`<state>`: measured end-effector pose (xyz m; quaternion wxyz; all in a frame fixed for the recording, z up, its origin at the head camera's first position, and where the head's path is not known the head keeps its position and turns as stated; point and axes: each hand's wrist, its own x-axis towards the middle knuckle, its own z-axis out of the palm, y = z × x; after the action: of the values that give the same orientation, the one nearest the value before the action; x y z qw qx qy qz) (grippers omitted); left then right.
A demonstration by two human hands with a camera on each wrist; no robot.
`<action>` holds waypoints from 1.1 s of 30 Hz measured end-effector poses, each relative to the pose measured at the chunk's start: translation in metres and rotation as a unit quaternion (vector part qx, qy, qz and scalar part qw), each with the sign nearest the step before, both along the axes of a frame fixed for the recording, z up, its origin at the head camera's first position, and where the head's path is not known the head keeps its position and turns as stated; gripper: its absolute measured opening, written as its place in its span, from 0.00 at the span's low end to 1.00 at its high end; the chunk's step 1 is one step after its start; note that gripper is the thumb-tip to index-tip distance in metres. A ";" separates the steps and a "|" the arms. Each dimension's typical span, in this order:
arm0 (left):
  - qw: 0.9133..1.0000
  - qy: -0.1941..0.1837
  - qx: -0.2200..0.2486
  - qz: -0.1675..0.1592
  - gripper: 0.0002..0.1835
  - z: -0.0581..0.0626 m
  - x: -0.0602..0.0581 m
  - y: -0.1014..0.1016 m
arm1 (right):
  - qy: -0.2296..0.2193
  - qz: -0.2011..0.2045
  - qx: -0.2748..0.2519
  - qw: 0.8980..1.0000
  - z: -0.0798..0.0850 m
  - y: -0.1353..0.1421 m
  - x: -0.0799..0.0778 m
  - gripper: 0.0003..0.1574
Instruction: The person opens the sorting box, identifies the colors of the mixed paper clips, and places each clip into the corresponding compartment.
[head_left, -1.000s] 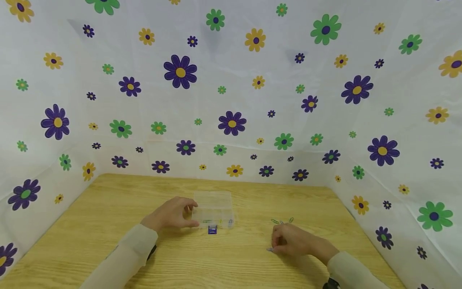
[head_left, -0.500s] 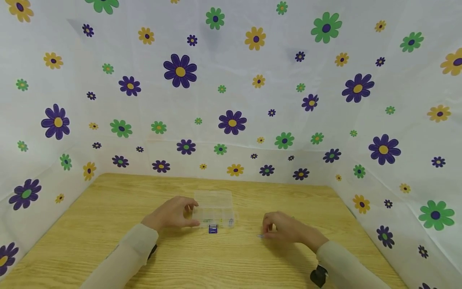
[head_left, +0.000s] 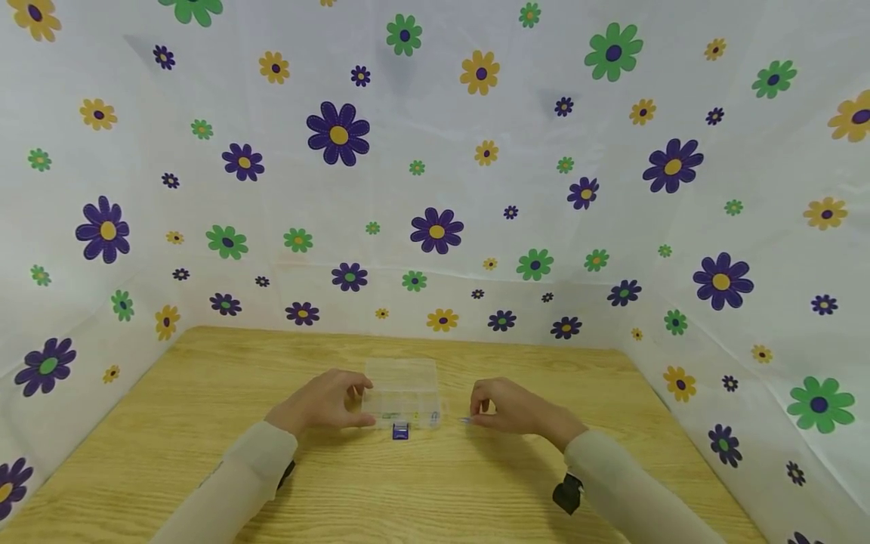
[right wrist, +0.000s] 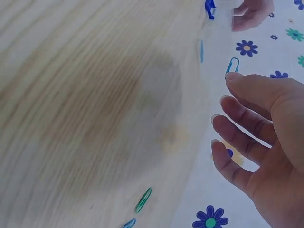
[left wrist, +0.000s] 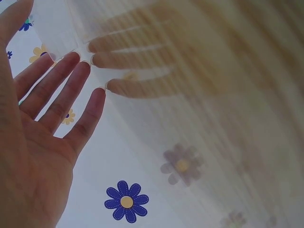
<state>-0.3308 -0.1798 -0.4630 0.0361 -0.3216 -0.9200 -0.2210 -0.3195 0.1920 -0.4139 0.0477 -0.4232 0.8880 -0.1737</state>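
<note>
In the head view, a clear plastic compartment box stands with its lid raised at the back and a blue latch hanging at the front. Green, yellow and bluish paper clips show inside it. My left hand holds the box's left side, thumb at the front corner and fingers farther back. My right hand is just right of the box, pinching a blue paper clip between thumb and index finger. Its other fingers are loosely bent in the right wrist view.
On the wooden table, a green paper clip and a blue one lie at the bottom of the right wrist view. The right hand and forearm hide them in the head view. White flower-printed sheeting walls the table at back and sides.
My right hand has carried the blue paper clip from the right of the table leftward and slightly away, close to the box. The left hand stays at the box.
</note>
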 end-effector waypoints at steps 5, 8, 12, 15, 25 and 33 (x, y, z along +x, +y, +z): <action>1.000 -0.002 0.000 0.005 0.37 -0.001 0.000 0.000 | 0.001 -0.004 -0.002 1.000 0.000 -0.012 -0.007 0.06; 1.000 0.001 -0.001 0.006 0.37 -0.002 0.000 0.000 | 0.005 -0.004 -0.003 1.000 0.000 -0.019 -0.010 0.05; 1.000 0.002 0.001 0.007 0.36 -0.002 0.000 0.000 | 0.010 -0.003 0.001 1.000 0.001 -0.028 -0.013 0.05; 1.000 0.003 0.002 0.005 0.36 -0.002 0.000 0.000 | 0.013 -0.005 0.007 1.000 0.001 -0.034 -0.015 0.05; 1.000 -0.001 0.005 0.002 0.36 -0.001 0.001 0.000 | 0.016 -0.006 0.012 1.000 -0.005 -0.050 -0.023 0.04; 1.000 0.007 0.006 -0.006 0.36 -0.003 -0.001 0.000 | 0.006 -0.009 0.019 1.000 -0.009 -0.054 -0.024 0.04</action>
<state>-0.3319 -0.1802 -0.4663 0.0430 -0.3283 -0.9165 -0.2245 -0.3435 0.1380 -0.4229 0.0493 -0.4154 0.8951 -0.1545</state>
